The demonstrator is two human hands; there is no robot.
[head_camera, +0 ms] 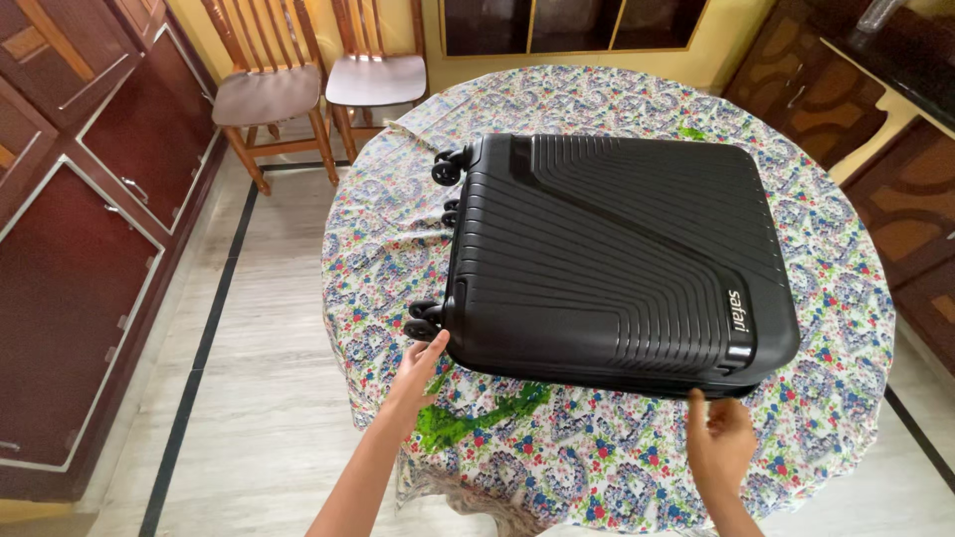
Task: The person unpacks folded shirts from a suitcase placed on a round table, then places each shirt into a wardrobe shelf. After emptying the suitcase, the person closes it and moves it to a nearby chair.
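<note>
1. Our left hand [418,370], at lower centre-left of the frame, has its fingers spread against the near left corner of the black hard-shell suitcase [607,259], just below a caster wheel [423,320]; it presses or steadies the shell and does not clench it.
2. Our right hand [718,438], at lower right, touches the near edge of the case from below with raised fingertips; whether they hook the seam or a zip pull we cannot tell, since the shell's edge hides the contact.
3. The suitcase lies flat and closed on the round table's floral tablecloth [597,467], filling the middle of the frame, ribbed shell up, wheels to the left.
4. We judge the step in hand as getting a hold along the near edge, positioning or starting to open the case. The next move calls for both hands to find the seam and keep the shell from sliding on the cloth.
5. Count: one suitcase; three wheel clusters visible on its left end, a fourth possibly hidden; one table; two wooden chairs [318,89] at upper left.
6. Dark wooden cabinets [80,249] line the left edge of the frame.
</note>
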